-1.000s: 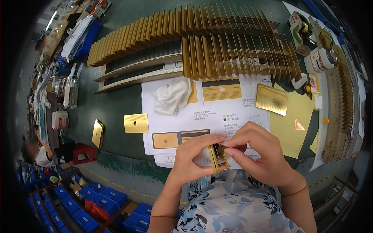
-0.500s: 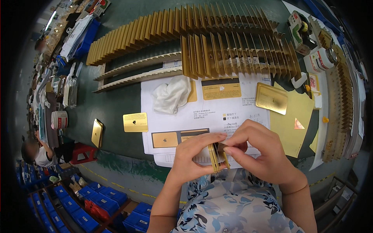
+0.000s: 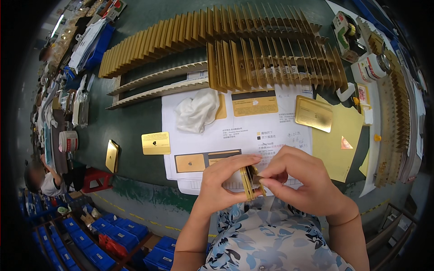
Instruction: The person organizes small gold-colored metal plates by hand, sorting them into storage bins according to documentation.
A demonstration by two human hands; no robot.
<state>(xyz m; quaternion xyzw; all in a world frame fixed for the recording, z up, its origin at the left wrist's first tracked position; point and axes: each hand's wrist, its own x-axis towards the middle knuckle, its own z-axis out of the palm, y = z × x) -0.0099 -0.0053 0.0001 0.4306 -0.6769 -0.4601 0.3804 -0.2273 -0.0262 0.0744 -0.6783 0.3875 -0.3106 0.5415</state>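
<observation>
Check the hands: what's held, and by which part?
A small stack of gold cards, held on edge. The left hand clamps its faces between thumb and fingers; the right hand pinches the stack's right side.

There is only one view, from a camera worn on the person's head. It looks steeply down and a little forward over the green table (image 3: 140, 117), from quite near, so the two hands fill the lower middle of the picture. The wide fisheye lens bends the rows of gold cards (image 3: 181, 38) toward the dark round rim.
</observation>
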